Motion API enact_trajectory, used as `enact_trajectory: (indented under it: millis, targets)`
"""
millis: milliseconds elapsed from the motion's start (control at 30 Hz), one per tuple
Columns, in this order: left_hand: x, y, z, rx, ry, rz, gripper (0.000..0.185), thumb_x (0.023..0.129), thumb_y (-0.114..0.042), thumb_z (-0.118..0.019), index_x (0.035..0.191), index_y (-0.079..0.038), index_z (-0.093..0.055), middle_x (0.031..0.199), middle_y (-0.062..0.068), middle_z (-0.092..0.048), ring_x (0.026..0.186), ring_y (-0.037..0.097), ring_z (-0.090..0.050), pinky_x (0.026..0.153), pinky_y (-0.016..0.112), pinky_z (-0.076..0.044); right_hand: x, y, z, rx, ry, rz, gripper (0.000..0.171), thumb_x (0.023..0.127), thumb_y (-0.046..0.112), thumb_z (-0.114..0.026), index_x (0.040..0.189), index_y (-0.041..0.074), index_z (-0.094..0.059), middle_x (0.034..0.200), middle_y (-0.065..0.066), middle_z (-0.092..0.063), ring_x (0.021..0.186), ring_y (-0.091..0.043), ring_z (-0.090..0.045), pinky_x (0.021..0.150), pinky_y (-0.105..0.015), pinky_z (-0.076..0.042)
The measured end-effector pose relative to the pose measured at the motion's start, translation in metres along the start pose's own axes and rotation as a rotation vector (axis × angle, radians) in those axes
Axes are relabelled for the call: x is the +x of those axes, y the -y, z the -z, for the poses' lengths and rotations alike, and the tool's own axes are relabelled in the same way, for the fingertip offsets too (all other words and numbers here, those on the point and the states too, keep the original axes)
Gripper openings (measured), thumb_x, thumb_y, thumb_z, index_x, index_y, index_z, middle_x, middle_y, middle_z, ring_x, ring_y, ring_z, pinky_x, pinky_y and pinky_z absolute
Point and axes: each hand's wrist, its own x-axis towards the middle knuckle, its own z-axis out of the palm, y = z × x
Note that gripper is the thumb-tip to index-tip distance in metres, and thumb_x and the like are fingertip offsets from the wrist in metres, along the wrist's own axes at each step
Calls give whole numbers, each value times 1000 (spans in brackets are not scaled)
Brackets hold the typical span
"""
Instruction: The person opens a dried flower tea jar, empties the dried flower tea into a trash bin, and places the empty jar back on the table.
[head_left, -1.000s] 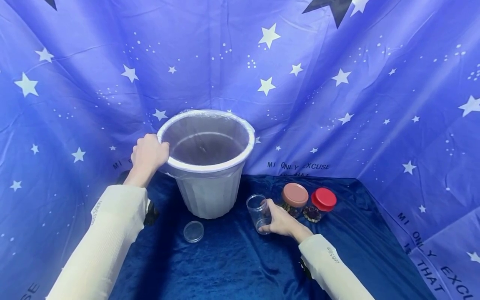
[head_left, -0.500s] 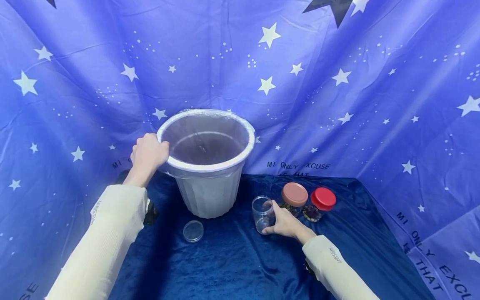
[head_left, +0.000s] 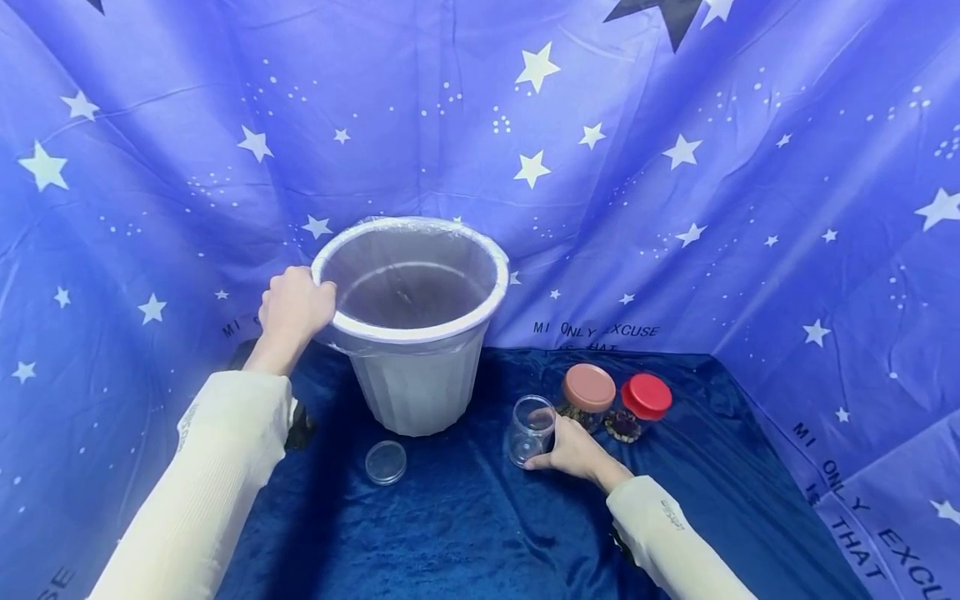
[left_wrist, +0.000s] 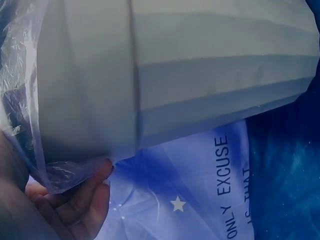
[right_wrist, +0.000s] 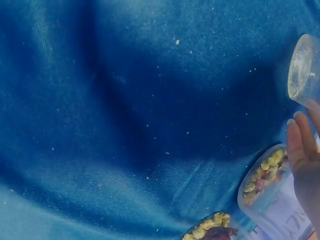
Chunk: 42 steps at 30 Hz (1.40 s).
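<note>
One white bucket (head_left: pixel 416 333) sits mid-frame; the left hand (head_left: pixel 295 304) grips its rim. The right hand (head_left: pixel 573 450) holds one open clear jar (head_left: pixel 530 429), lower middle. Two lidded jars (head_left: pixel 588 396) stand right. One clear lid (head_left: pixel 386 462) lies lower left.

The backdrop (head_left: pixel 675 208) is violet-blue, scattered with pale cream stars and fine white dots, with dark lettering printed along it. The tablecloth (head_left: pixel 465 533) is deep navy with a velvety sheen. The bucket (head_left: pixel 417 379) is pale grey-white, lined with a clear bag (head_left: pixel 412 279). One jar lid (head_left: pixel 589 388) is dusty pink, the other lid (head_left: pixel 647 396) bright red. The open jar (head_left: pixel 529 430) and loose lid (head_left: pixel 386 462) are clear. Both sleeves (head_left: pixel 217 467) are cream.
</note>
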Motion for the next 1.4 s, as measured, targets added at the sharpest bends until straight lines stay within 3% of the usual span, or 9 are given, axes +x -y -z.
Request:
enact_trajectory:
  millis: [200, 600, 833, 967, 1233, 1400]
  targets:
    - [0, 0, 0, -24, 0, -8, 36, 93, -31, -40, 101, -1, -58, 114, 28, -62, 105, 53, -58, 81, 59, -47, -3, -1, 0, 25, 2, 5, 77, 63, 29, -92, 127, 5, -56, 115, -11, -70, 104, -23, -66, 94, -44, -50]
    - [-4, 6, -5, -153, -28, 40, 45, 95, -33, -42, 130, -8, -58, 134, 26, -58, 120, 54, -52, 94, 61, -42, -5, 4, 7, 39, 23, -42, 88, 65, 36, -90, 135, 2, -49, 120, -14, -67, 112, -29, -63, 98, -47, -47]
    - [-7, 9, -6, -194, -40, 56, 43, 97, -33, -42, 130, -11, -59, 135, 25, -58, 125, 53, -50, 99, 60, -40, -5, 8, 18, 90, 50, -51, 90, 68, 37, -88, 138, 1, -45, 121, -14, -66, 115, -29, -61, 102, -52, -45]
    - [-9, 8, -8, -234, -52, 63, 47, 97, -34, -42, 138, -14, -56, 138, 23, -57, 129, 51, -48, 104, 59, -37, -5, 9, 24, 127, 58, -54, 89, 71, 37, -86, 139, -2, -44, 123, -16, -64, 116, -30, -61, 103, -53, -45]
    - [-8, 11, -21, -438, -112, 90, 51, 97, -38, -45, 143, -17, -53, 137, 15, -60, 136, 36, -47, 114, 48, -33, -6, 9, 32, 185, 116, -37, 88, 74, 34, -85, 140, -4, -41, 128, -21, -62, 120, -33, -59, 104, -53, -44]
    - [-6, 12, -26, -617, -75, 131, 59, 98, -43, -47, 149, -14, -44, 147, 14, -52, 139, 31, -43, 118, 43, -28, -7, 12, 36, 168, 129, -42, 92, 72, 37, -86, 142, -3, -41, 130, -19, -61, 121, -32, -58, 105, -53, -43]
